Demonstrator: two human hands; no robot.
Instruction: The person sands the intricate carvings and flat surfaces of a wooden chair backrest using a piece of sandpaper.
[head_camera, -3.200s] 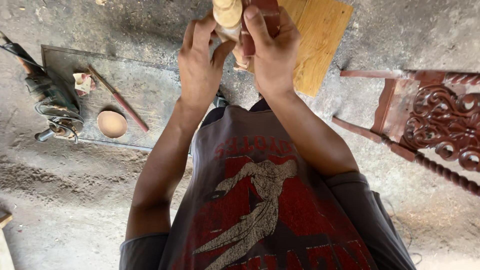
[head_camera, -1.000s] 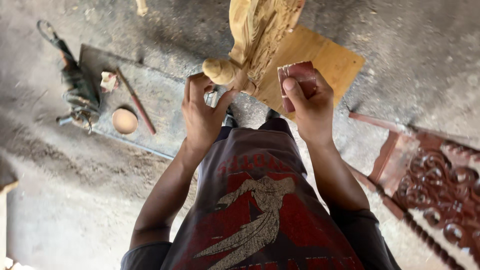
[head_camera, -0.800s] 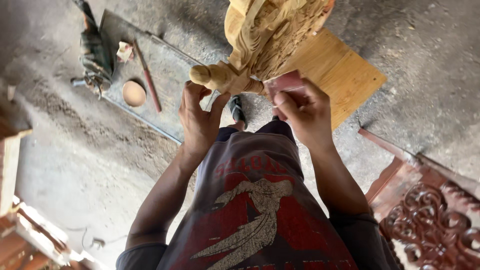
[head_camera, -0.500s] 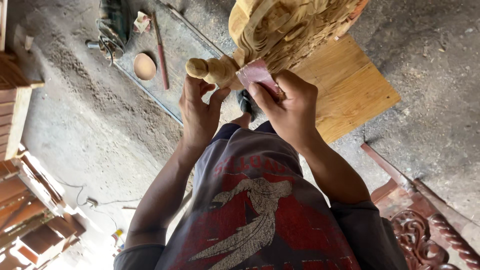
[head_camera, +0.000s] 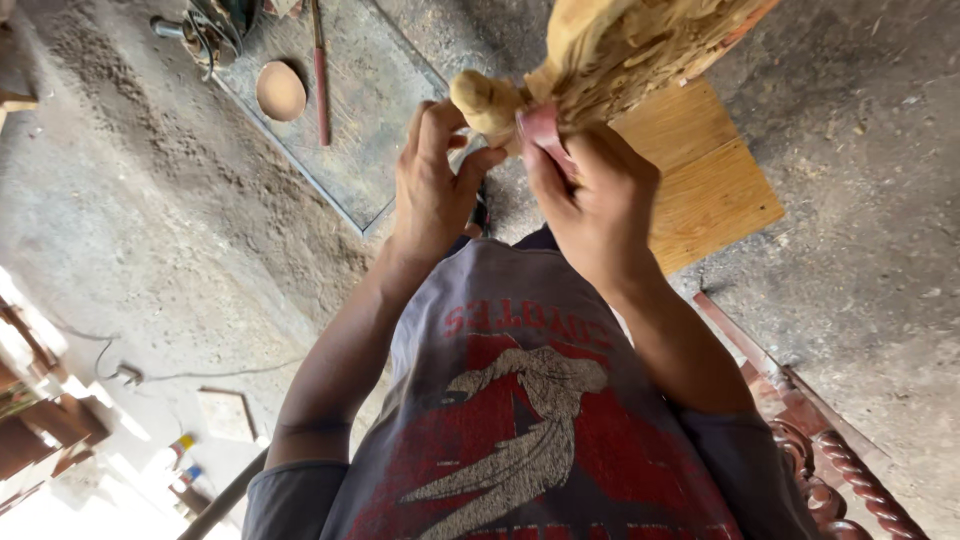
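Observation:
A pale carved wooden piece (head_camera: 630, 55) with a rounded knob end (head_camera: 483, 100) fills the upper middle of the head view. My left hand (head_camera: 432, 185) grips the piece just below the knob. My right hand (head_camera: 597, 205) presses a folded pinkish sheet of sandpaper (head_camera: 545, 130) against the carving beside the knob. Both forearms rise from a grey and red printed shirt (head_camera: 520, 400).
A plywood board (head_camera: 705, 185) lies on the dusty concrete floor under the carving. At the top left, a grey mat (head_camera: 350, 110) holds a small wooden bowl (head_camera: 280, 90), a red-handled tool (head_camera: 320, 70) and a power tool (head_camera: 205, 25). Dark carved furniture (head_camera: 800, 430) sits lower right.
The view has swung, shifting the floor things up and left. My right hand moved left with the sandpaper, from the carving's side to right beside the knob. The left hand keeps its grip.

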